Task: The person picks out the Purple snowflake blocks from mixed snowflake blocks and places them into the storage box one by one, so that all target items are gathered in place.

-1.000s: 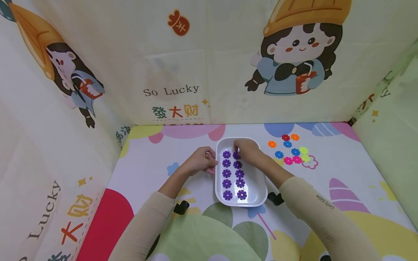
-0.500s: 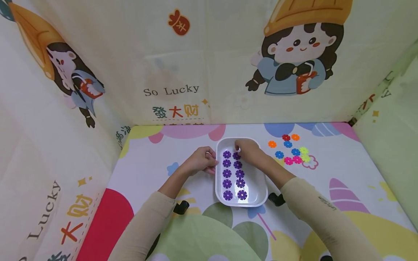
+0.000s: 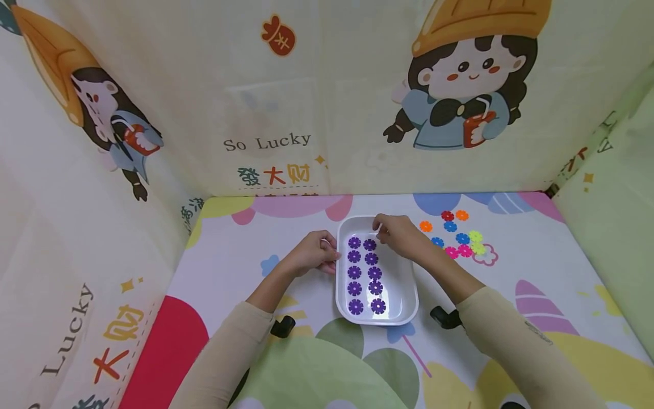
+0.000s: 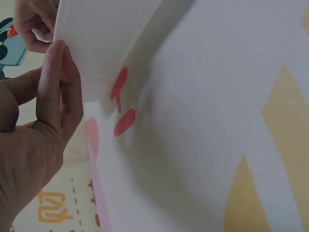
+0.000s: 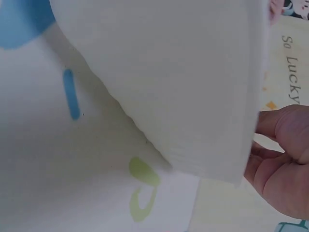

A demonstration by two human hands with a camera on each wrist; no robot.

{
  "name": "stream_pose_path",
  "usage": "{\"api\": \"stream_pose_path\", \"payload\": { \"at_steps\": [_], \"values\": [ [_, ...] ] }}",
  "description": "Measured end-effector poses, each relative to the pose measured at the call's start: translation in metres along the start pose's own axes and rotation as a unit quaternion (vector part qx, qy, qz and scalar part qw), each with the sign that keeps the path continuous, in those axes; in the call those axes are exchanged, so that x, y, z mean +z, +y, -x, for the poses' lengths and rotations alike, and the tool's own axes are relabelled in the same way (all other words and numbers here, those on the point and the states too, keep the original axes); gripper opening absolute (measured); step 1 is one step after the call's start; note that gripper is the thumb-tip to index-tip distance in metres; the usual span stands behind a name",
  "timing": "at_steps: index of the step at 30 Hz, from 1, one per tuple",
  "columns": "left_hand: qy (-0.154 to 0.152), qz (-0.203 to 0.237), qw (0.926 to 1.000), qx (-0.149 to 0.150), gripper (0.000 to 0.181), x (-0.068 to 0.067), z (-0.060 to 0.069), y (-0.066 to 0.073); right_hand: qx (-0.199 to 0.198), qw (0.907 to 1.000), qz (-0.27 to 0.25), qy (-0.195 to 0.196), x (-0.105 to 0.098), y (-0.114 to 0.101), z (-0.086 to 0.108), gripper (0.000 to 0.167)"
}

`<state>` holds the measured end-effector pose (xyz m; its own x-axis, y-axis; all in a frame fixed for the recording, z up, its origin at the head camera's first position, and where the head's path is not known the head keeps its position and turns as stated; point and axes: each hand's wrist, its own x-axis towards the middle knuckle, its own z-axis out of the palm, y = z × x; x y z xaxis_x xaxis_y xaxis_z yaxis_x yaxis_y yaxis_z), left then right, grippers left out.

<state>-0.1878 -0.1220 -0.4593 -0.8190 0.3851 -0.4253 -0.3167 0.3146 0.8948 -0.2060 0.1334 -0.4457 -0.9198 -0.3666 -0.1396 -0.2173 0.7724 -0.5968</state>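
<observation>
A white rectangular tray [image 3: 398, 284] stands on the table in the head view. Inside it, several purple flower-shaped notched discs [image 3: 374, 272] lie in two columns, at its left and middle. My left hand [image 3: 315, 251] grips the tray's left rim; in the left wrist view its fingertips [image 4: 59, 48] meet the rim from outside. Above the far right part of the tray is my right hand [image 3: 401, 234], fingers loosely bent, with nothing visible in them. In the right wrist view the tray wall [image 5: 183, 82] hides the fingertips of that hand [image 5: 285, 159].
Right of the tray lie several loose notched discs: orange [image 3: 426, 226], red [image 3: 447, 216], blue [image 3: 462, 238], pink [image 3: 464, 250] and yellow [image 3: 478, 248]. A patterned cloth [image 3: 460, 363] covers the table. Printed fabric walls [image 3: 357, 113] enclose the back and sides.
My right hand has lifted off the farthest purple disc of the middle column and shifted right and back, so that disc now shows fully. The left hand stays at the rim.
</observation>
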Motion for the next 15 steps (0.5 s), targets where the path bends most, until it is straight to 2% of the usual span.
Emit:
{"api": "stream_pose_path", "payload": {
  "at_steps": [8, 15],
  "values": [
    [0.007, -0.02, 0.9997, 0.012, 0.021, 0.002, -0.002, -0.006, -0.052, 0.9981, -0.016, 0.027, -0.019, 0.013, 0.022, 0.029],
    [0.03, -0.054, 0.9981, 0.003, 0.027, 0.005, 0.002, -0.007, -0.089, 0.9945, -0.012, 0.054, -0.03, 0.025, 0.04, 0.032]
  ]
}}
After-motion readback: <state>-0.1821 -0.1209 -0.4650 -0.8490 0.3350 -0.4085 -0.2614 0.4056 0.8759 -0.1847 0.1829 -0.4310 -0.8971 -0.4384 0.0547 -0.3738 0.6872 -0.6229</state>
